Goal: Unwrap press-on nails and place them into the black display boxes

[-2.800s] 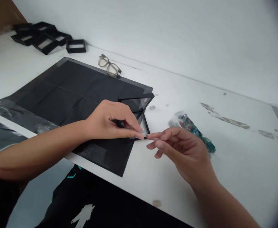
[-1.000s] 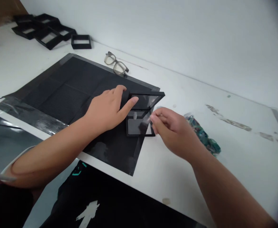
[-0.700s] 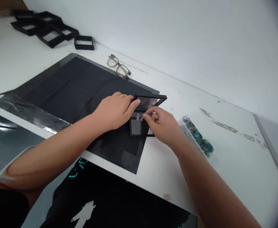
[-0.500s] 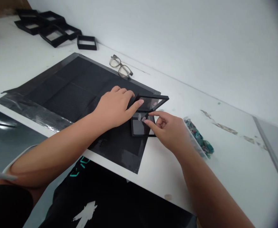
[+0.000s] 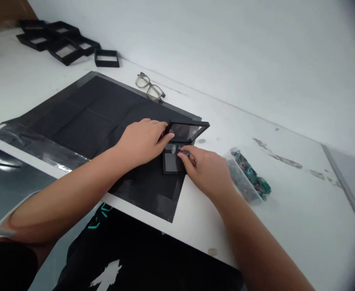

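Observation:
A hinged black display frame [image 5: 173,165] stands at the right end of the black mat, its lid [image 5: 187,131] tilted up. My left hand [image 5: 142,139] grips the lid's left side between thumb and fingers. Over the lower half, my right hand [image 5: 206,165] has thumb and forefinger pinched on a small stone, mostly hidden by the fingertips. A pale, clear-looking piece [image 5: 173,149] lies on the film just left of those fingertips.
A clear plastic box [image 5: 240,178] of greenish stones sits right of my right hand. Eyeglasses [image 5: 150,87] lie behind the black mat [image 5: 104,109]. Several black frames [image 5: 64,50] are piled at the back left, by the white wall.
My right thumb and forefinger, apart around the small stone before, have closed together on it. The left hand stays on the lid. The whole view has shifted slightly.

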Available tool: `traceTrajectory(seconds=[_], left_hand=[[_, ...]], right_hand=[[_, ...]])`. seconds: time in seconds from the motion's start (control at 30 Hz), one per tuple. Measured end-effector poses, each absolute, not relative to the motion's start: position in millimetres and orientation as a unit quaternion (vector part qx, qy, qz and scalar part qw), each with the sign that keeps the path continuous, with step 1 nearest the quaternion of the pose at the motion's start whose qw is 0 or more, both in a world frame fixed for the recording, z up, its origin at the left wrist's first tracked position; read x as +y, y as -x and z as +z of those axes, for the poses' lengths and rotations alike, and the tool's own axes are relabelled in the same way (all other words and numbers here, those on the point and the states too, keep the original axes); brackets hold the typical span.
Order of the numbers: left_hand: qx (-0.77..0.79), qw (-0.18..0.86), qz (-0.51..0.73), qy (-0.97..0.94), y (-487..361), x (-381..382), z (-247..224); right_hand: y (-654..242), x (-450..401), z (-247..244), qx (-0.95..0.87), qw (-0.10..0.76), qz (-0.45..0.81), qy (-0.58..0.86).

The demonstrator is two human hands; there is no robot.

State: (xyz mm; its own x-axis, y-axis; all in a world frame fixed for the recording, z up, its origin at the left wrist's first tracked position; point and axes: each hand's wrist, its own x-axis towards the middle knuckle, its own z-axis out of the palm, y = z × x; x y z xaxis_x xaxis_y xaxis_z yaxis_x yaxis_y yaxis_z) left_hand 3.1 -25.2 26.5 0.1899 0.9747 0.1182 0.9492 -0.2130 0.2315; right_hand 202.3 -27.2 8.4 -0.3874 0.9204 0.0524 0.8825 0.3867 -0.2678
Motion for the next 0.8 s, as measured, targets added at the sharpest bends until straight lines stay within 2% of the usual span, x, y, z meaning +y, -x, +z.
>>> traceTrajectory(seconds=[0.27,0.4,0.47,0.53,0.6,0.67,0.8], left_hand=[[0.657,0.060,0.154,-0.735,0,-25,33],[0.656,0.056,0.199,-0.726,2,-28,35],[0.645,0.070,0.251,-0.718,1,-29,32],[0.606,0.059,0.336,-0.718,-3,-30,26],[0.543,-0.004,0.418,-0.728,-9,-33,19],[0.469,-0.075,0.460,-0.750,-19,-40,13],[0.253,-0.115,0.401,-0.873,-43,-65,9]], right_hand=[[-211,-44,28,-0.831,0.066,0.017,0.552],[-269,-56,59,-0.763,0.138,-0.049,0.629],[-312,-56,67,-0.720,0.164,-0.043,0.673],[-350,-53,68,-0.717,0.142,0.054,0.680],[-374,-47,64,-0.731,0.106,0.142,0.660],[-383,-41,58,-0.735,0.081,0.162,0.654],[-367,-31,48,-0.739,0.032,0.130,0.660]])
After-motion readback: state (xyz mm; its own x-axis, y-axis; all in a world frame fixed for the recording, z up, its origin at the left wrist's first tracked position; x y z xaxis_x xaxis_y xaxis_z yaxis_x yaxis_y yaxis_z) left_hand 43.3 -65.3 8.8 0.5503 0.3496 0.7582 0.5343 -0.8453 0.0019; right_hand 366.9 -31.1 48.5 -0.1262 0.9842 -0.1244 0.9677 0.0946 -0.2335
